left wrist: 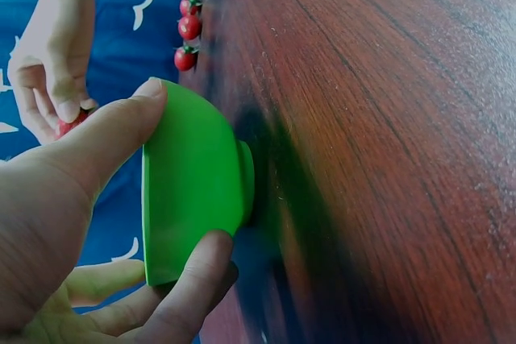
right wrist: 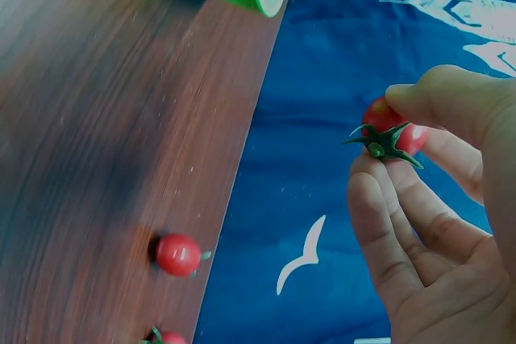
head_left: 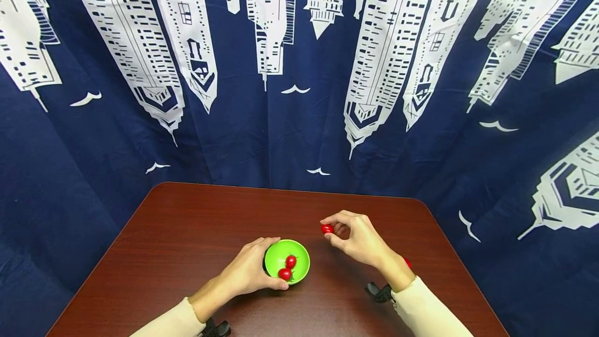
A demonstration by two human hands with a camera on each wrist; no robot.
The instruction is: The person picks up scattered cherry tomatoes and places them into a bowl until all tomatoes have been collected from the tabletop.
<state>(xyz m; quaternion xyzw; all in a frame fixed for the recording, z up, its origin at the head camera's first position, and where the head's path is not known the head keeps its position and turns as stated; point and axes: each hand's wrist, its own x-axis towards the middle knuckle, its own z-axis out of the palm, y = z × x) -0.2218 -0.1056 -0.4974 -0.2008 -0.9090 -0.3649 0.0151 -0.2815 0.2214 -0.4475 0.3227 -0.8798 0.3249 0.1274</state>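
Observation:
My left hand (head_left: 248,269) holds a small green bowl (left wrist: 189,183), thumb on the near side of the rim and fingers round the far side. Inside the bowl, two red cherry tomatoes with green stems (head_left: 290,261) lie together in the head view. To the right and a little beyond the bowl, my right hand (head_left: 361,238) pinches another cherry tomato (right wrist: 380,114) between thumb and fingertips, above the table. Its green star-shaped top shows in the right wrist view. Whether the bowl's foot touches the table is hard to tell.
Several more cherry tomatoes (left wrist: 189,27) lie on the brown wooden table (head_left: 210,217); in the head view my right forearm mostly hides them. Behind the table hangs a dark blue cloth (head_left: 243,139) with white printed buildings and birds.

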